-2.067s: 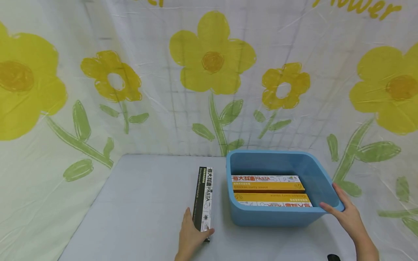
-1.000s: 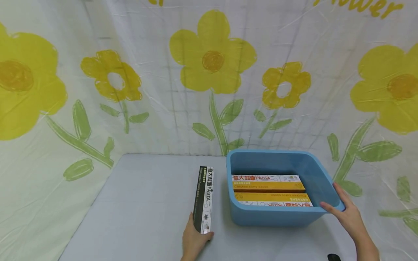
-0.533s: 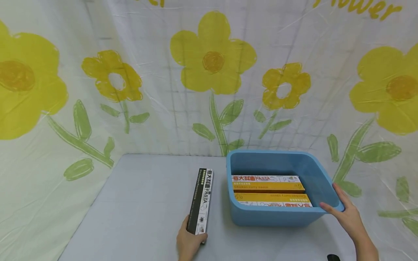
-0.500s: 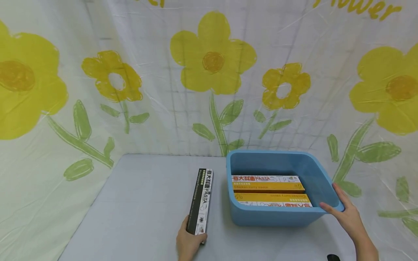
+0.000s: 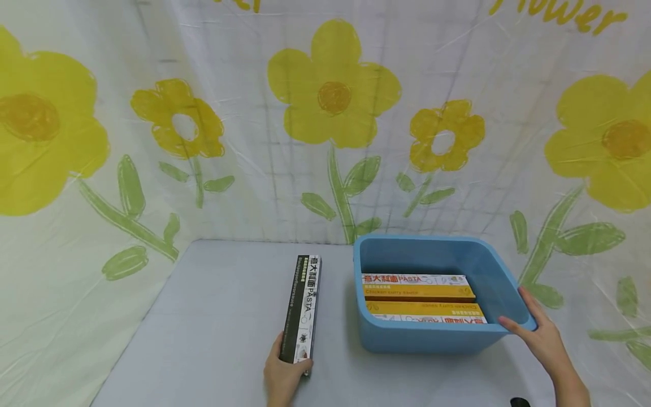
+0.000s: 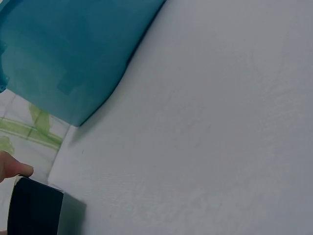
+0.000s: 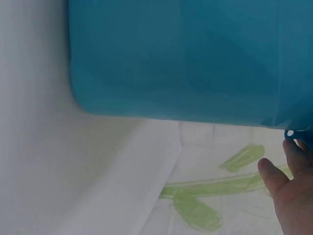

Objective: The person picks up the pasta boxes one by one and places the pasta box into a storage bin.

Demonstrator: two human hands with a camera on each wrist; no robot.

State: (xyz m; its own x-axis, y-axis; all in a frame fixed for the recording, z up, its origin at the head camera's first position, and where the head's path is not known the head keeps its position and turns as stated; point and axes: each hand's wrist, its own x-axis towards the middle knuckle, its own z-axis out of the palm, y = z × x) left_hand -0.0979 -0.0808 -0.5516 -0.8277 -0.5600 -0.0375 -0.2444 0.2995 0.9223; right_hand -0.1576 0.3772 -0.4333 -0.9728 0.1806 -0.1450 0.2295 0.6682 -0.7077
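Note:
In the head view, a long black-and-white pasta box (image 5: 300, 308) lies lengthwise left of a blue plastic bin (image 5: 422, 339). My left hand (image 5: 285, 373) grips its near end, thumb on the right side and fingers on the left. The left wrist view shows only the dark end of the pasta box (image 6: 36, 210) with a fingertip at its edge. Whether the box touches the table, I cannot tell. My right hand (image 5: 544, 336) holds the bin's rim at the front right corner. Inside the bin are two yellow-and-white pasta boxes (image 5: 417, 291), side by side.
Both the box and the bin are over a white table (image 5: 218, 316). Behind it hangs a white curtain (image 5: 244, 186) printed with yellow flowers. A small black object (image 5: 520, 402) shows at the bottom edge, cut off by the frame.
My left hand has carried the black-and-white pasta box leftward, away from the bin, and slightly farther back over the last half second. My right hand and the bin have stayed put.

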